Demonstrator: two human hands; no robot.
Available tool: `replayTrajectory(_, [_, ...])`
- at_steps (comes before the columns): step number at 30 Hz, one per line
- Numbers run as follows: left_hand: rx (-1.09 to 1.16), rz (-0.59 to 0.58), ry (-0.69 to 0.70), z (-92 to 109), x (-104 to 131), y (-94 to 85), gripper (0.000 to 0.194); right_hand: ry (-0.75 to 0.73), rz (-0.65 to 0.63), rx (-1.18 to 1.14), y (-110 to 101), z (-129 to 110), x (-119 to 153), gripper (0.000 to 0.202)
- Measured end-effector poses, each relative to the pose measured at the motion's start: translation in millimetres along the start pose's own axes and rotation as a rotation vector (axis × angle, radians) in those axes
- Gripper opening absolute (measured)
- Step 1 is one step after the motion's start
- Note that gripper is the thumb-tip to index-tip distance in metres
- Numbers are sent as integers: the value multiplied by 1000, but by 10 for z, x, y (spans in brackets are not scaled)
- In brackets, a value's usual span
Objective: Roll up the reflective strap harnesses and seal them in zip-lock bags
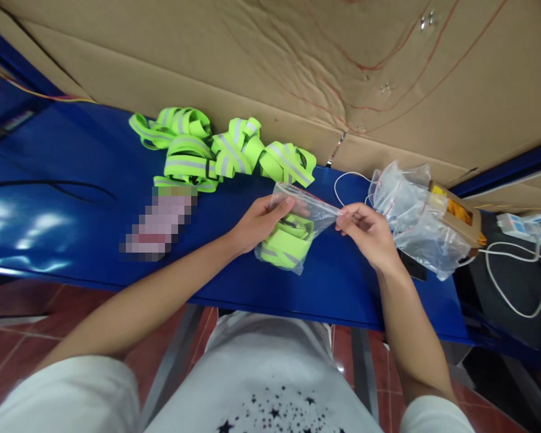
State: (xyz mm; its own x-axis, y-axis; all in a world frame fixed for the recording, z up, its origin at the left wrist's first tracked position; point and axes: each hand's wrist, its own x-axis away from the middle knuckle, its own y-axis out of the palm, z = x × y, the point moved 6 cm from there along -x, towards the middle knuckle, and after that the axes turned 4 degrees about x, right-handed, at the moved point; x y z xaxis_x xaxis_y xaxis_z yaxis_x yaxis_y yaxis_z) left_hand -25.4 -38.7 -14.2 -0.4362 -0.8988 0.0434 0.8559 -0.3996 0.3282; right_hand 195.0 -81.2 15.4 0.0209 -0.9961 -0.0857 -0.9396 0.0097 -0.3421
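Note:
A clear zip bag (pixel 318 210) with a red seal line is stretched between my two hands above the blue table. Inside its lower part lies a folded neon-yellow reflective strap (pixel 286 245). My left hand (pixel 270 219) grips the bag's left side near the mouth, some fingers showing through the plastic. With thumb and fingers closed, my right hand (pixel 364 231) pinches the right corner of the bag's mouth. Several bundled reflective straps (pixel 237 147) with grey stripes rest behind my hands, against the cardboard.
A pile of clear plastic bags (pixel 406 207) lies at the right, beside a cardboard box (pixel 455 213) with orange contents. White cables (pixel 509 282) and a power strip (pixel 525 227) are farther right. A blurred-out pinkish item (pixel 160 225) lies left on the blue table (pixel 85 204). Cardboard (pixel 252 60) stands behind.

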Motion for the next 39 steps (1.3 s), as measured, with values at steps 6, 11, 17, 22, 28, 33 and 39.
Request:
replayTrajectory(6, [106,-62,49,7,16,32,59,30,80,16,7,23,-5,27])
replayTrajectory(11, [58,-55,103,73,35,31,57,13,33,-29,85,-26,3,26])
replayTrajectory(17, [-29,0,170,149,48,13,54,-28,18,-15,109,-86,51,29])
replayTrajectory(22, [-39,40,195,148,28,-45,53,-70,25,-43,122,-80,71,24])
replayTrajectory(28, [-154,-78,231,208,50,57,53,-337,22,160,150,-299,142,29])
replayTrajectory(33, [-359,-176,286,288,176,185,48,-555,-51,332,237,-530,273,17])
replayTrajectory(39, [-601,-222,317,245,327,290,42,-539,-167,298,391,-537,331,38])
